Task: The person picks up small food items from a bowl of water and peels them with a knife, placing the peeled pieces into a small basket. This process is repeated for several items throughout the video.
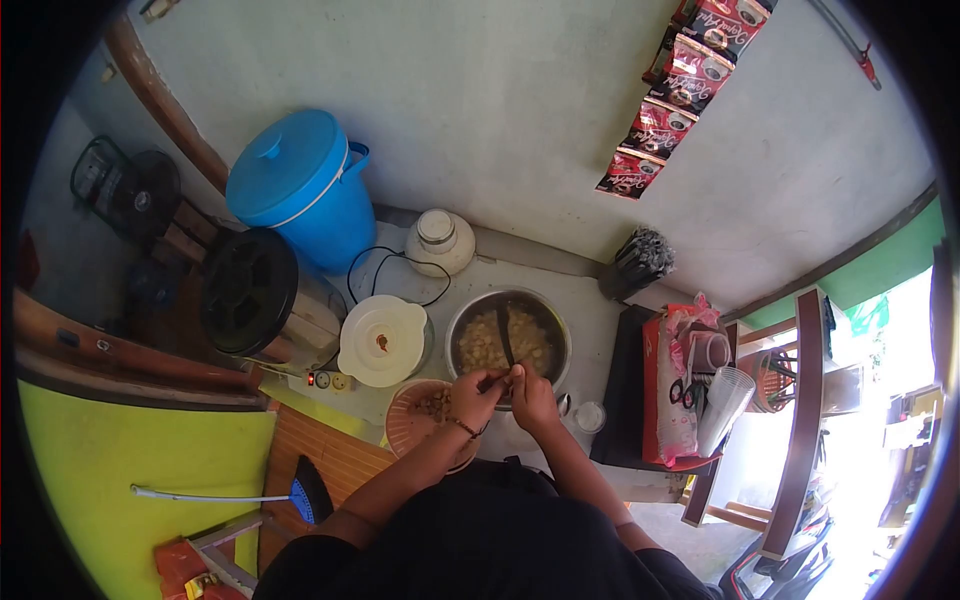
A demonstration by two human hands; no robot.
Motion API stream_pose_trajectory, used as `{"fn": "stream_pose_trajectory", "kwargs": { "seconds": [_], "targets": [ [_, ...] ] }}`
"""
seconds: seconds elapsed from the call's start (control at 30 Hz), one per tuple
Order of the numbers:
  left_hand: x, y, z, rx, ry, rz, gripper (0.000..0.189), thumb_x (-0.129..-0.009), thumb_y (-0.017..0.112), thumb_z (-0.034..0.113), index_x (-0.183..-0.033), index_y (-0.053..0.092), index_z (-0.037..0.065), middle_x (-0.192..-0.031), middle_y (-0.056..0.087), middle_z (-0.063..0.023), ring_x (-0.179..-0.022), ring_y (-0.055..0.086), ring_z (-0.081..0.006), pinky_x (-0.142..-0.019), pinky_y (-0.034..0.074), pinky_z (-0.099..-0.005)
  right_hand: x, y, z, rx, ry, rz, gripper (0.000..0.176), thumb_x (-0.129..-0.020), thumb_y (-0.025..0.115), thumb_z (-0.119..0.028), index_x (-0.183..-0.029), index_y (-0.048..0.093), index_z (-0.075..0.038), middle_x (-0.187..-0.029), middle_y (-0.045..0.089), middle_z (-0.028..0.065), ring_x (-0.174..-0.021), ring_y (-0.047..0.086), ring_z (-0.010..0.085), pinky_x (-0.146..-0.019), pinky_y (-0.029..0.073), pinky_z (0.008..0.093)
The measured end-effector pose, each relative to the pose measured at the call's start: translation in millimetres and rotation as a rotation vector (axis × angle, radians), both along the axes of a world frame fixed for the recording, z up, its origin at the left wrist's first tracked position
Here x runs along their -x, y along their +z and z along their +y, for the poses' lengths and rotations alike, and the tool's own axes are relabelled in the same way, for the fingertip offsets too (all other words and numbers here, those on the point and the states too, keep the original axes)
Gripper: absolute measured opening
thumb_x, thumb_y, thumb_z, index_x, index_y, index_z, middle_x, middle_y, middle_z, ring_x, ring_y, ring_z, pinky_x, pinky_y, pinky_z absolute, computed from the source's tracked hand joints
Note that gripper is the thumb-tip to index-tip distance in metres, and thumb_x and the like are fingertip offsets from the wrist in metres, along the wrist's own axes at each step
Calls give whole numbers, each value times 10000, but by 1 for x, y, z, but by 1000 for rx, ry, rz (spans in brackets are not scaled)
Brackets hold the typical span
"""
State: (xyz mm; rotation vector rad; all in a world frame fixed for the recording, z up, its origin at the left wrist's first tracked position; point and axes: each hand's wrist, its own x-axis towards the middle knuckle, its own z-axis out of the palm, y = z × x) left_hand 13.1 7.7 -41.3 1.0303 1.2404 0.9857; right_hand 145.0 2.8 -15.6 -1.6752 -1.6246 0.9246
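Both hands are held close together, and the fingertips nearly meet. The left hand point(472, 393), with a thin band at its wrist, is closed: its fingers are curled in a tight grip on a small item point(506, 379), which is too small to be identified. The right hand point(533, 397) is also curled shut, just beside the left one and touching the same item. A dark narrow strip point(503, 340) runs away from the two grips. It may be a blade or a handle, but which hand has hold of it cannot be told.

Directly beyond the grips, and partly under them, a metal bowl point(450, 345) stands on the tabletop point(590, 310). It is filled with many pale yellow pieces point(480, 352). Below the left grip and a little to its outer side, an orange basket point(403, 428) is seen, with a few brownish pieces in it; most of its inside is hidden by the forearm.

As a judgement only: the bowl looks well filled, so a large part of the work seems to be done. The item in the grips and what lies in the basket seem to be what is left.

Further from the left grip a container with a white lid point(383, 340) is placed, and behind it a blue bucket point(300, 185). Near the right grip a small clear cup point(590, 415) stands.
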Motion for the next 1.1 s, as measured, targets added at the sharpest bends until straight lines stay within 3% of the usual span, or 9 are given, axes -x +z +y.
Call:
{"fn": "stream_pose_trajectory", "kwargs": {
  "seconds": [0.07,0.17,0.27,0.37,0.47,0.57,0.77,0.97,1.1],
  "targets": [
    [0,4,5,-1,-10,-12,205,-854,669,161,-948,668,-21,-763,674,-68,-664,629,-108,-600,506,-239,-2,4,3,23,-20,101,379,-1003,350,-325,-881,510,-5,-685,615,155,-653,630,344,-594,470,415],
    [5,-3,14,6,5,0,219,-859,662,154,-993,660,-20,-784,672,-64,-685,630,-105,-616,511,-234,-4,2,5,211,-89,208,407,-1006,323,-367,-1091,535,-30,-648,598,123,-611,618,275,-589,470,374],
    [11,-5,20,65,4,-123,231,-860,651,114,-1048,647,-20,-842,668,-70,-740,633,-109,-665,523,-236,-5,9,6,75,-57,81,475,-995,324,-373,-1396,352,-119,-677,600,202,-668,609,414,-615,458,468],
    [13,-13,24,52,46,-329,267,-844,653,54,-1098,631,-27,-912,661,-80,-794,632,-120,-717,533,-244,-8,15,6,93,-18,8,535,-995,320,-364,-1477,190,-173,-710,605,218,-684,612,418,-629,457,471],
    [12,-6,24,42,79,-296,291,-824,663,6,-1110,623,-34,-963,655,-90,-835,633,-134,-751,545,-258,-10,27,2,175,47,82,489,-994,312,-346,-1449,263,-175,-770,625,229,-726,614,433,-653,463,487],
    [16,-10,24,72,19,-311,261,-826,667,1,-1082,628,-37,-974,658,-92,-840,641,-145,-749,558,-263,-9,25,-3,15,122,5,484,-998,310,-380,-1430,321,-164,-675,596,145,-649,630,300,-644,481,382],
    [12,-7,17,22,53,-342,235,-823,695,46,-1032,649,-50,-893,678,-89,-753,648,-133,-689,544,-234,-4,27,-6,-22,114,-120,395,-993,319,-333,-1313,441,-134,-747,620,212,-744,620,413,-658,477,462],
    [5,7,8,70,7,-211,193,-833,694,77,-981,668,-43,-912,677,-91,-775,649,-134,-688,543,-243,0,13,-2,24,34,-207,317,-984,353,-334,-1153,490,-104,-766,627,235,-763,614,433,-649,466,512],
    [6,3,8,237,64,-491,204,-842,679,70,-1014,654,-37,-927,674,-94,-804,659,-155,-724,560,-266,-6,6,0,122,-15,148,367,-993,334,-361,-1186,488,-90,-774,634,224,-789,626,417,-658,473,487]
  ]
}}
